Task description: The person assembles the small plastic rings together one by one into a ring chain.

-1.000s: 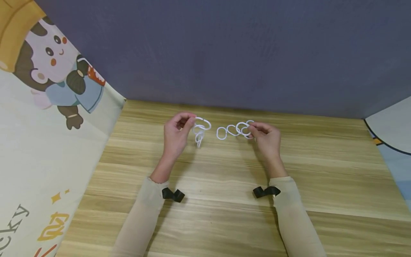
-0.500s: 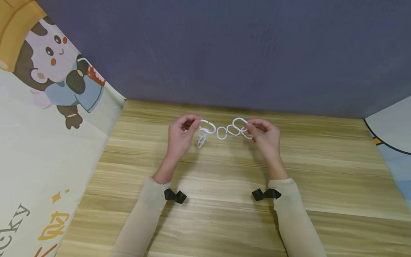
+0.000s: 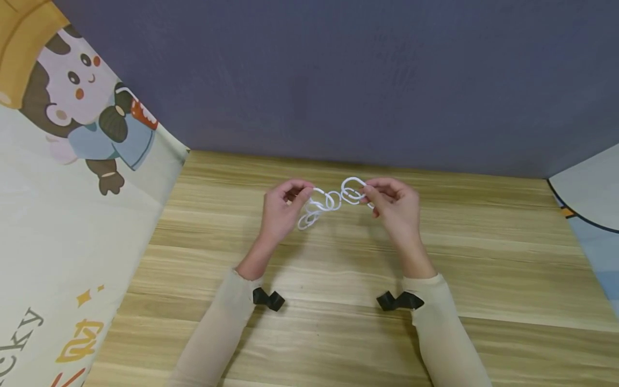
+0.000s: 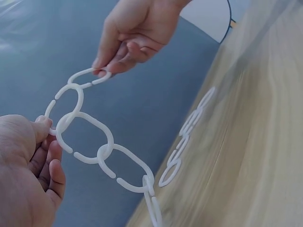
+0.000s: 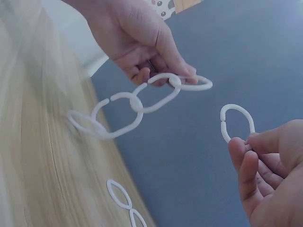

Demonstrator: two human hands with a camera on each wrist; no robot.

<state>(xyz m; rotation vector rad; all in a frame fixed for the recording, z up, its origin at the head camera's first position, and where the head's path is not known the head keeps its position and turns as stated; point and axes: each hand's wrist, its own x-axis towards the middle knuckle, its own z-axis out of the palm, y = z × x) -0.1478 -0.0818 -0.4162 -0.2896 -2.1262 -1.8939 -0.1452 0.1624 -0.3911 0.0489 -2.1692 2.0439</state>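
My left hand (image 3: 282, 209) pinches the end link of a white plastic chain (image 4: 101, 124) between thumb and fingers. Several joined oval links, each with a small gap in its side, hang from that grip toward the table. A single white link (image 5: 245, 111) is pinched by my right hand (image 3: 397, 208). In the right wrist view this link stands apart from the chain, its gap facing the left hand. Both hands are raised above the tabletop, close together. Below them several loose white links (image 5: 110, 189) lie in a row on the wood.
The wood-grain table (image 3: 319, 322) reaches back to a dark blue-grey panel (image 3: 338, 80). On the left stands a pale wall (image 3: 48, 215) with a cartoon figure. Black wrist mounts (image 3: 268, 299) sit on both sleeves.
My left hand has moved right with the chain. My right hand has brought its link slightly left, so the gap between the hands has narrowed. The loose links stay on the table.
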